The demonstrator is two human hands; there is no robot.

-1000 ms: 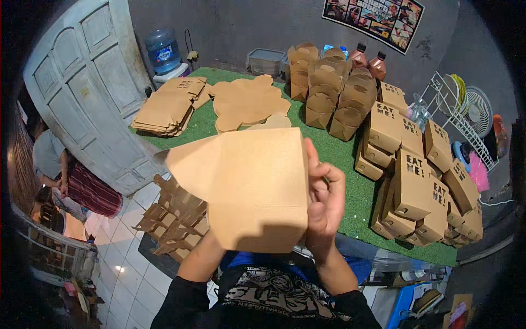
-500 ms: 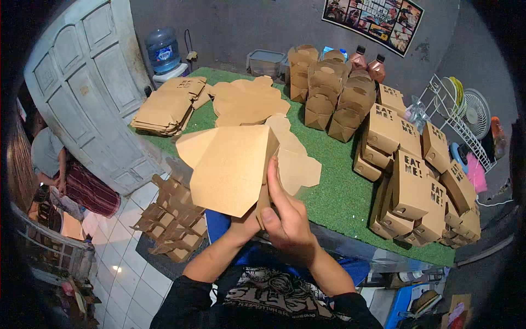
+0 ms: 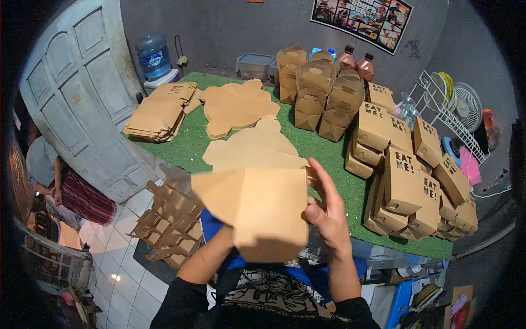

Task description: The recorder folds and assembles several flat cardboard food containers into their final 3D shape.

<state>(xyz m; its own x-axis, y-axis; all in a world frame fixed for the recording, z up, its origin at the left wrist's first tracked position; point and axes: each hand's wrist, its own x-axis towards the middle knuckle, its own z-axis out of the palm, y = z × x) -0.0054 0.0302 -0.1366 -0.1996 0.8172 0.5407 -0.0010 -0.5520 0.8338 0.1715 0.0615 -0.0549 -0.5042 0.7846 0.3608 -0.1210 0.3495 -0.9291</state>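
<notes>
The right hand's (image 3: 329, 215) half-bent fingers touch the box (image 3: 272, 211). Behind it is the left hand (image 3: 224, 237). Neither grip can be told.

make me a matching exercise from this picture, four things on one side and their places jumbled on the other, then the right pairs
Things
1. partly folded cardboard box
2. blue water jug
3. poster
4. white fan

Places
A. just right of the white door
B. at the far right, beyond the green turf mat
C. against the right hand
D. high on the grey wall

Right pairs
1-C, 2-A, 3-D, 4-B
</notes>
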